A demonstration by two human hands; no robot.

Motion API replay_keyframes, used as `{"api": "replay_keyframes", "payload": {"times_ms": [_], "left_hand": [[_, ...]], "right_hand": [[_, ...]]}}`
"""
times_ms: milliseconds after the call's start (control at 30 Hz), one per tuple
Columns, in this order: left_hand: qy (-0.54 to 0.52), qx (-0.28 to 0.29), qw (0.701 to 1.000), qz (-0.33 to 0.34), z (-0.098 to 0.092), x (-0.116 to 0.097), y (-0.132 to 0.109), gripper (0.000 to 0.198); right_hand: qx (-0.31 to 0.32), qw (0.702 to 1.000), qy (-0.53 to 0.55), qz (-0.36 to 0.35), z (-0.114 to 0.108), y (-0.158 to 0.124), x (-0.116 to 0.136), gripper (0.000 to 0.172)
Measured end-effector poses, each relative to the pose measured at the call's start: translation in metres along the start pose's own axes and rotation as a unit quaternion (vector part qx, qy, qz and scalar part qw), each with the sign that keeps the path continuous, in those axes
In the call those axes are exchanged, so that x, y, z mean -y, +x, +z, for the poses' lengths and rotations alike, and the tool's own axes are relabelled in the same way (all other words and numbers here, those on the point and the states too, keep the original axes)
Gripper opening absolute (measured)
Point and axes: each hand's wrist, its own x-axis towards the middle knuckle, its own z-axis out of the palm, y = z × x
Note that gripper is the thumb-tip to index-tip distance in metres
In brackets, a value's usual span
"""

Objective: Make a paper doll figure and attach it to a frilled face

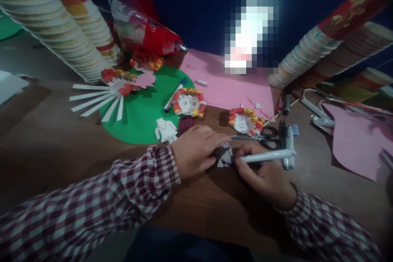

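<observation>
My left hand holds a small white paper piece with dark marker lines on it, thumb and fingers at its left edge. My right hand is closed round a white marker pen, its tip touching or just beside the paper's right edge. Just beyond the hands lie scissors with black handles, partly covered by a paper face ringed in red and yellow. A second ringed face sits further left. By my left wrist rests a white paper shirt cutout.
Stacks of paper cups stand at the left, with more cup stacks at the right. Green paper and pink paper cover the back. Several markers lie right of the scissors. A white paper fan spreads leftward.
</observation>
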Motion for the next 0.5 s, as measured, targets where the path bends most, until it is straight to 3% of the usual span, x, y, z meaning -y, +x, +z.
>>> {"api": "replay_keyframes", "payload": {"times_ms": [500], "left_hand": [[0.009,0.001,1.000,-0.002,-0.0012,-0.0015,0.0007,0.045]], "right_hand": [[-0.003,1.000,0.006,0.005,-0.0007,-0.0015,-0.0002,0.006]]}}
